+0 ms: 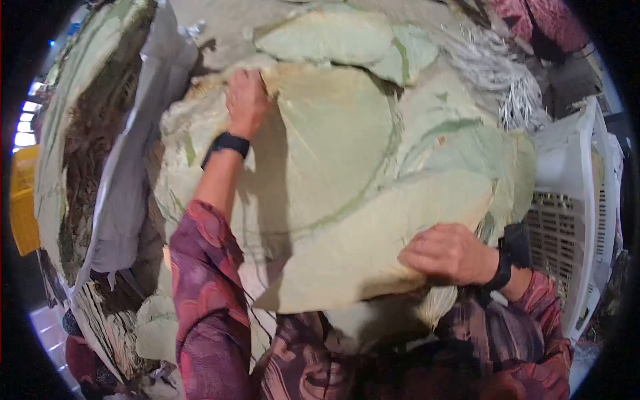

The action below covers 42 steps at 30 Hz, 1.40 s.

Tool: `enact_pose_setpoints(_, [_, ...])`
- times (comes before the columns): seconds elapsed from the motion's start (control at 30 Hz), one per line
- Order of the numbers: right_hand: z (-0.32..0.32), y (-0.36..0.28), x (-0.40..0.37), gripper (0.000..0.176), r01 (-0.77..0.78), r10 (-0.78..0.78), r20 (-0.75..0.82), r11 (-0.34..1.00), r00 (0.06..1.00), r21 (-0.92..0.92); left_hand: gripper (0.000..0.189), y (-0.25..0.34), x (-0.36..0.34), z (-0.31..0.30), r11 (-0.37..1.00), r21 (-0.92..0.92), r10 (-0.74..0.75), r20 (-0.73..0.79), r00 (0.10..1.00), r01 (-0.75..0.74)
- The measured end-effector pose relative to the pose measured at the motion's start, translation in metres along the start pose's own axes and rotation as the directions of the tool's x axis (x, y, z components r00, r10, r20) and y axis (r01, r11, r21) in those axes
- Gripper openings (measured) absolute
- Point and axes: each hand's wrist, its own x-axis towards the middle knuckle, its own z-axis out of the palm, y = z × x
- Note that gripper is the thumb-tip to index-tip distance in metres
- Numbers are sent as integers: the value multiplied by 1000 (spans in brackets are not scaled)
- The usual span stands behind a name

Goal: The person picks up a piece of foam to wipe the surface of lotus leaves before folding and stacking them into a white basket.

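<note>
Where the right hand (453, 255) closes, fingers curl over the near edge of the top leaf (320, 167) and pinch it, knuckles up; the thumb is hidden beneath. Left hand (247, 100): fingers together, laid at the far rim of the same leaf; whether they hook under it cannot be told.

Step, as judged: one broad leaf held between near and far edge, partway raised off the pile of leaves (347, 33) under it. Further handling calls for both edges to move together and for a light hold, since the sheet looks dry and liable to crack.

Top leaf: pale green, roughly round, matt, thin, faintly veined, with a darker curved seam across it. It lies in the middle of the view, in front of the person's chest.

Pile: like leaves, overlapping, edges frayed and buff.

Surroundings: grey sheet (133, 133), crumpled, at left; bundle of white strands (493, 73), upper right; white basket (573, 200), slotted plastic, just beside the right wrist.
</note>
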Motion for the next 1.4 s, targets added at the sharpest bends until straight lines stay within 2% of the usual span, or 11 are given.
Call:
enact_pose_setpoints(0.3, [14,-8,-18,28,-26,22,49,997,999,74,37,4,4,-4,999,2,-36,-86,996,37])
enact_pose_setpoints(0.37, [15,-8,-17,24,-56,52,39,993,998,102,40,16,-1,-18,947,-254,-162,150,975,196])
enact_pose_setpoints(0.47, [7,-9,-14,19,-69,60,100,994,993,85,50,52,-40,-39,941,-310,131,-27,991,-133])
enact_pose_setpoints(0.53, [12,-11,-17,15,-57,50,81,994,995,90,28,102,-67,-99,879,-474,192,275,942,-40])
enact_pose_setpoints(0.63, [11,-16,-14,20,-60,38,126,982,991,179,18,167,-128,-156,804,-576,393,330,858,-147])
enact_pose_setpoints(0.73, [8,-20,-16,22,-20,-6,199,991,980,129,21,193,-168,-190,523,-849,513,388,765,79])
enact_pose_setpoints(0.93, [6,-31,-19,22,-29,-16,272,987,962,160,18,170,-163,-227,290,-893,469,446,762,345])
enact_pose_setpoints(1.03, [8,-33,-13,23,-33,3,199,989,980,148,14,133,-149,-235,313,-806,89,552,829,503])
enact_pose_setpoints(1.13, [13,-31,-13,27,-52,29,143,986,989,161,16,64,-172,-239,172,-661,-416,623,662,730])
enact_pose_setpoints(1.27, [11,-31,-5,30,-41,15,103,966,995,253,29,-32,-261,-266,-37,-855,-784,346,515,518])
enact_pose_setpoints(1.4, [21,-30,2,35,-96,86,52,969,995,230,43,-102,-374,-345,-181,-911,-866,326,378,370])
